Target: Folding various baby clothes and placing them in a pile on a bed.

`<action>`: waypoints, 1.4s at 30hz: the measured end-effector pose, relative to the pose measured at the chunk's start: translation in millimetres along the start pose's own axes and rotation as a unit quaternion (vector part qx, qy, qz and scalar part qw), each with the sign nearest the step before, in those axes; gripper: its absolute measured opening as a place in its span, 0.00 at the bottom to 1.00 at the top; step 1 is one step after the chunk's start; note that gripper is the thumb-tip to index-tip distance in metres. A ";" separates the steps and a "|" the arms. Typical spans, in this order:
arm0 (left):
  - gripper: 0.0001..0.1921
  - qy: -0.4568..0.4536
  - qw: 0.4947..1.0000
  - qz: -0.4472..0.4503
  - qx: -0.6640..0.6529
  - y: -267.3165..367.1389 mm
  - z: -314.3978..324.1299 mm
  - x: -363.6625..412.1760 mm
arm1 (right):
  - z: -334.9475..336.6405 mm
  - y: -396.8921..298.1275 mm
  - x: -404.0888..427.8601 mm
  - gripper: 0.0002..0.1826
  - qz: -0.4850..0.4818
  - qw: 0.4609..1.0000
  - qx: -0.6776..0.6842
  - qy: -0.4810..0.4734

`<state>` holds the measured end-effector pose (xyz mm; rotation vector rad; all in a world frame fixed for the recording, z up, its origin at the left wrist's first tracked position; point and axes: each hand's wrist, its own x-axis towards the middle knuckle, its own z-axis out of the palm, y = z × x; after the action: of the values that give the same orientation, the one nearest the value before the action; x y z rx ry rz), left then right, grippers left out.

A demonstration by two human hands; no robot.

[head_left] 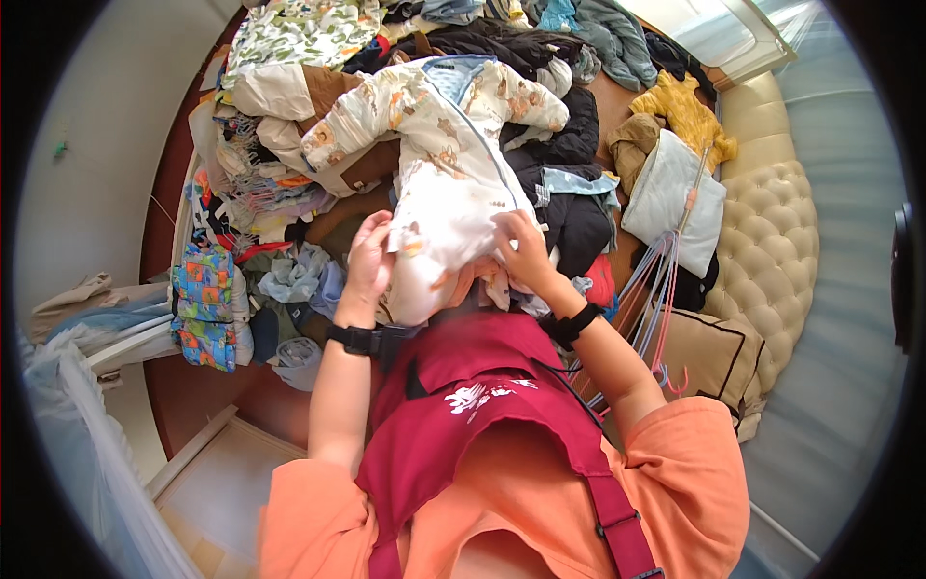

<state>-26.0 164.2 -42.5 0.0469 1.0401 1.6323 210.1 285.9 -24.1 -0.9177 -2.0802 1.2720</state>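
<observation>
A white padded baby garment with an animal print and blue trim (452, 170) lies spread before me, its sleeves out to both sides and its neck end pointing away. My left hand (371, 257) is at the left edge of its lower part, thumb and fingers bent around the fabric. At the right edge, my right hand (519, 246) has its fingers curled on the cloth. The lower end of the garment hangs near my dark red apron (477, 362). Under and behind it lie piled clothes, among them a black padded garment (575, 217).
Folded clothes (253, 174) are stacked at left, beside a colourful patterned folded item (205, 307). Clothes hangers (662, 289), a white folded cloth (669, 203) and a yellow garment (684, 116) lie at right, by a tufted cream headboard (767, 246). A beige cushion (702, 354) is near my right arm.
</observation>
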 end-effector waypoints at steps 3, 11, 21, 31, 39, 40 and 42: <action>0.05 0.048 0.854 0.137 0.500 7.4 -63.8 5.3 | -10.4 45.6 7.0 0.13 0.003 0.992 -0.121 0.034; 0.32 -0.020 0.766 0.024 0.643 -51.6 -80.5 -17.0 | -3.2 110.5 0.9 0.44 0.190 0.943 -0.223 -0.157; 0.35 -0.098 0.666 0.039 0.738 -90.4 -8.9 27.9 | 9.6 83.9 -17.7 0.24 0.085 0.950 -0.265 -0.145; 0.14 0.102 0.976 0.046 0.187 -0.5 12.0 17.8 | -48.0 43.1 -5.7 0.10 0.244 0.948 0.178 0.104; 0.34 -0.138 0.682 0.014 0.718 -65.0 69.4 37.0 | -5.4 18.2 -3.1 0.10 0.018 0.967 -0.216 -0.135; 0.35 -0.156 0.648 0.017 0.745 -75.6 60.6 36.8 | -2.3 26.2 -4.0 0.13 0.093 0.920 -0.315 -0.216; 0.36 -0.180 0.643 0.025 0.744 -92.2 43.2 33.9 | -3.2 38.2 -13.0 0.17 0.072 0.918 -0.347 -0.176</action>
<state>55.8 213.9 -91.0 1.4344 1.7577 0.3219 231.1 290.0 -58.4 -1.2173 -2.8866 0.7888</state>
